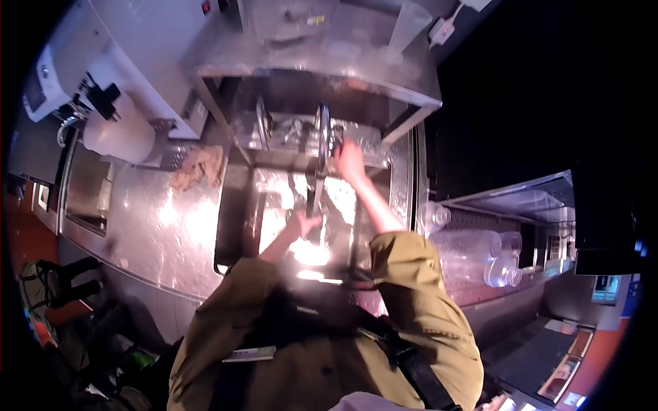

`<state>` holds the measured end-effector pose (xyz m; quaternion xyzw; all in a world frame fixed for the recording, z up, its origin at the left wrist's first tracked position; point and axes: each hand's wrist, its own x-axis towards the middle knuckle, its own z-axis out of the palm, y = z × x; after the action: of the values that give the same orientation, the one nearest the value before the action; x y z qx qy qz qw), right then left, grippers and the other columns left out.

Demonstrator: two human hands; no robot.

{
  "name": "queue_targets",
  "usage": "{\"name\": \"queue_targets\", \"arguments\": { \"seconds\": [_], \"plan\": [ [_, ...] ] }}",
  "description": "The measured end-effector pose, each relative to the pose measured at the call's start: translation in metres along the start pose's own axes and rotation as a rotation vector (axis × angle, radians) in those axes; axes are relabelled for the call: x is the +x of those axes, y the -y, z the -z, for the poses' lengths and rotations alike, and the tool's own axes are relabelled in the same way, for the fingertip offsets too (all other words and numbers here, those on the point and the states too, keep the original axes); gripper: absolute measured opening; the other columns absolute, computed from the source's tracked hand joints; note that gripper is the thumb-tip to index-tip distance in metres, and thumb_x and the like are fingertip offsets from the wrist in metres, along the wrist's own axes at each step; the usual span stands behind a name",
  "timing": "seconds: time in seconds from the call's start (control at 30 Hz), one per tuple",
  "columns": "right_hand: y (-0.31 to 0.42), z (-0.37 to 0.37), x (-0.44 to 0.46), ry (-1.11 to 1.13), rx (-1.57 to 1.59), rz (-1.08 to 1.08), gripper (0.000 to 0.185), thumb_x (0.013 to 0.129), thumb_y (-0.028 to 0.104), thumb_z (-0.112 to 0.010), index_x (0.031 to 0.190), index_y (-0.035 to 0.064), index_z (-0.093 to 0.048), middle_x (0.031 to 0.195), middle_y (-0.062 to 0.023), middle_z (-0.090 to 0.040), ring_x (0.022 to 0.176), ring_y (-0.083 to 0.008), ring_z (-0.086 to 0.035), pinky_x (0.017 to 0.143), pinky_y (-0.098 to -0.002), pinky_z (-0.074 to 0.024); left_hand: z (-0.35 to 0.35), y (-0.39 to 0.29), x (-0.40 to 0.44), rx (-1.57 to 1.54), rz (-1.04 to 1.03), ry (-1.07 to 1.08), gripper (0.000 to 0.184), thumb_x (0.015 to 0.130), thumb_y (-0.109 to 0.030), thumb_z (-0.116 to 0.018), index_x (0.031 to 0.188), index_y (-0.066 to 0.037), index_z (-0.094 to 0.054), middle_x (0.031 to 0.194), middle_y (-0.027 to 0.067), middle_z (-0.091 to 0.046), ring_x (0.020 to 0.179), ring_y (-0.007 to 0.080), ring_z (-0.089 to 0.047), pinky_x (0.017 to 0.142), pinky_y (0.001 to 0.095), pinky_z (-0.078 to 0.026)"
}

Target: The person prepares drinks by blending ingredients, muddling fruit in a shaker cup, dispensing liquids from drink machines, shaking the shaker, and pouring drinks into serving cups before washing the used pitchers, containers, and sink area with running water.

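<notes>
A metal sink (pixel 235 226) lies in front of me, with a curved chrome faucet (pixel 323 130) at its back edge. My right hand (pixel 349 162) is closed around something at the right side of the faucet base, probably its handle, though the fingers hide it. Over the basin, below the spout, my left hand (pixel 303 223) is at the lower end of a thin, elongated object or stream (pixel 317 194); glare and blur hide what its fingers hold, if anything.
A crumpled brown cloth (pixel 197 168) rests on the steel counter (pixel 147 226) at left. Clear plastic containers (pixel 473 250) lie on the perforated surface at right. Above the sink's back spans a metal shelf (pixel 308 72). A white jug (pixel 120 130) stands at upper left.
</notes>
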<state>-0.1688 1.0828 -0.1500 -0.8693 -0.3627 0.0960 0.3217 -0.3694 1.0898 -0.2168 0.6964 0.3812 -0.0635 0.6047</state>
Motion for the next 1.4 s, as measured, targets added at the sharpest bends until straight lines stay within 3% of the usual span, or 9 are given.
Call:
{"name": "queue_targets", "arguments": {
  "seconds": [0.13,0.2,0.33,0.4,0.53,0.73,0.97,1.17,1.4],
  "plan": [
    [-0.020,-0.019,0.014,0.210,0.257,0.020,0.052,0.076,0.015,-0.055,0.123,-0.0020,-0.039,0.103,-0.0204,-0.057,0.099,-0.0286,-0.055,0.084,-0.0366,-0.0435,0.018,-0.034,-0.049,0.577,-0.110,0.027,0.038,0.071,-0.038,-0.059,0.095,-0.008,-0.059,0.076,0.0114,-0.062,0.074,0.0281,-0.060,0.070,0.0389,-0.045],
    [-0.018,0.031,0.011,0.633,0.769,-0.345,0.055,0.080,0.019,-0.055,0.128,0.0012,-0.034,0.109,-0.0125,-0.055,0.099,-0.0199,-0.053,0.085,-0.0317,-0.0425,0.040,-0.088,-0.092,0.653,-0.151,0.184,0.036,0.072,-0.038,-0.057,0.089,-0.006,-0.056,0.075,0.0123,-0.061,0.077,0.0276,-0.060,0.070,0.0393,-0.045],
    [-0.031,0.082,-0.025,0.633,0.522,-0.275,0.043,0.085,0.014,-0.050,0.125,0.0027,-0.040,0.105,-0.0105,-0.057,0.092,-0.0164,-0.056,0.074,-0.0258,-0.0458,0.089,-0.175,-0.173,0.738,-0.701,0.092,0.035,0.077,-0.040,-0.056,0.088,-0.007,-0.054,0.067,0.0107,-0.059,0.064,0.0295,-0.059,0.060,0.0400,-0.045],
    [-0.042,0.095,-0.047,0.659,0.517,-0.211,0.042,0.085,0.017,-0.052,0.123,0.0016,-0.042,0.108,-0.0085,-0.057,0.093,-0.0152,-0.055,0.077,-0.0270,-0.0457,0.119,-0.254,-0.220,0.778,-0.544,0.144,0.031,0.075,-0.028,-0.063,0.095,-0.006,-0.055,0.075,0.0151,-0.058,0.071,0.0295,-0.058,0.062,0.0361,-0.045],
    [-0.070,0.088,-0.095,0.536,0.671,-0.288,0.044,0.083,0.021,-0.054,0.122,0.0010,-0.044,0.109,-0.0110,-0.056,0.092,-0.0193,-0.057,0.079,-0.0300,-0.0467,0.153,-0.357,-0.264,0.673,-0.996,-0.333,0.030,0.075,-0.015,-0.060,0.100,0.003,-0.055,0.083,0.0065,-0.060,0.078,0.0124,-0.054,0.069,0.0263,-0.042],
    [-0.057,0.105,-0.204,0.428,0.903,-0.269,0.036,0.082,0.015,-0.053,0.114,-0.0014,-0.050,0.092,-0.0046,-0.059,0.076,-0.0107,-0.057,0.065,-0.0225,-0.0467,0.306,-0.463,-0.111,1.117,-1.145,-0.999,0.040,0.084,-0.027,-0.055,0.113,0.000,-0.051,0.105,0.0178,-0.058,0.099,0.0272,-0.055,0.082,0.0313,-0.041],
    [-0.080,0.135,-0.326,0.218,1.082,-0.439,0.044,0.084,0.023,-0.053,0.119,-0.0017,-0.045,0.100,-0.0086,-0.058,0.086,-0.0138,-0.056,0.075,-0.0245,-0.0448,0.402,-0.461,0.046,1.119,-1.115,-0.873,0.041,0.083,-0.022,-0.055,0.116,0.002,-0.048,0.109,0.0186,-0.055,0.100,0.0302,-0.053,0.084,0.0337,-0.040],
    [-0.138,0.159,-0.388,0.138,1.077,-0.516,0.041,0.085,0.022,-0.052,0.117,-0.0035,-0.046,0.101,-0.0101,-0.058,0.088,-0.0150,-0.057,0.077,-0.0234,-0.0447,0.265,-0.437,-0.066,1.049,-1.537,-1.104,0.030,0.087,-0.012,-0.048,0.113,0.003,-0.050,0.109,0.0175,-0.055,0.101,0.0228,-0.053,0.086,0.0314,-0.041],
    [-0.204,0.211,-0.431,-0.011,0.967,-0.313,0.038,0.080,0.019,-0.053,0.111,-0.0019,-0.051,0.083,-0.0062,-0.061,0.066,-0.0119,-0.053,0.058,-0.0263,-0.0435,-0.043,-0.230,-0.192,0.597,-1.680,-0.261,0.024,0.080,-0.004,-0.048,0.100,0.007,-0.054,0.099,0.0179,-0.056,0.089,0.0281,-0.054,0.080,0.0367,-0.043]
  ]
}}
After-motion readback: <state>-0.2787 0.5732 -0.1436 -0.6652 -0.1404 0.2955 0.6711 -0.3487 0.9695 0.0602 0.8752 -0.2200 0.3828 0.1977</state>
